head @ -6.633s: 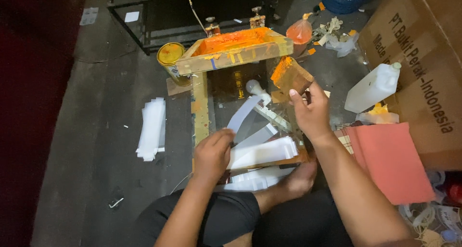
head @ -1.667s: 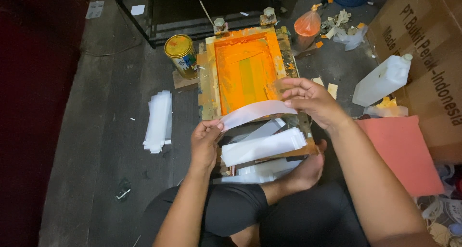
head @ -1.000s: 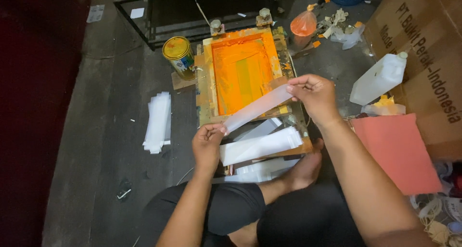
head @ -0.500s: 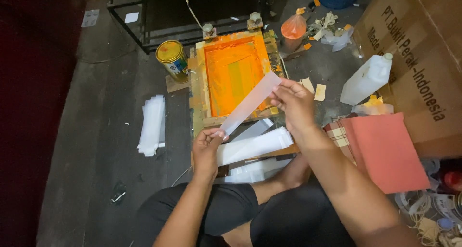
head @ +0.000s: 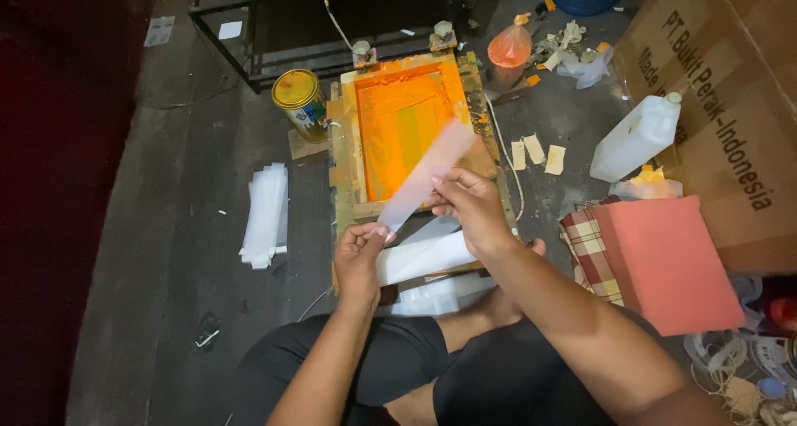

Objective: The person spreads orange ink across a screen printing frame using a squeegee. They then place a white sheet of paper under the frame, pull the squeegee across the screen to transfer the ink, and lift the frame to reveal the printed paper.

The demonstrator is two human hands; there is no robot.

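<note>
Both my hands hold one long translucent white plastic strip (head: 427,174) slanted over a wooden screen-printing frame (head: 342,156) whose mesh is coated in orange ink. My left hand (head: 362,252) pinches the strip's lower end. My right hand (head: 470,208) grips it near the middle, and the upper end sticks out over the orange screen. Below my hands lies a stack of white strips (head: 419,258) at the frame's near end. More white strips (head: 440,293) lie by my bare foot.
A pile of white strips (head: 266,214) lies on the dark floor at left. A yellow-lidded tin can (head: 300,103) stands beside the frame. At right are a white plastic jug (head: 637,136), a pink cushion (head: 672,264), a big cardboard box (head: 722,102) and an orange bag (head: 509,48).
The screen frame, raised 6.6 s ago, now lies flat. My hands have lifted the white strip off the stack and brought it up over the orange screen, straightening it.
</note>
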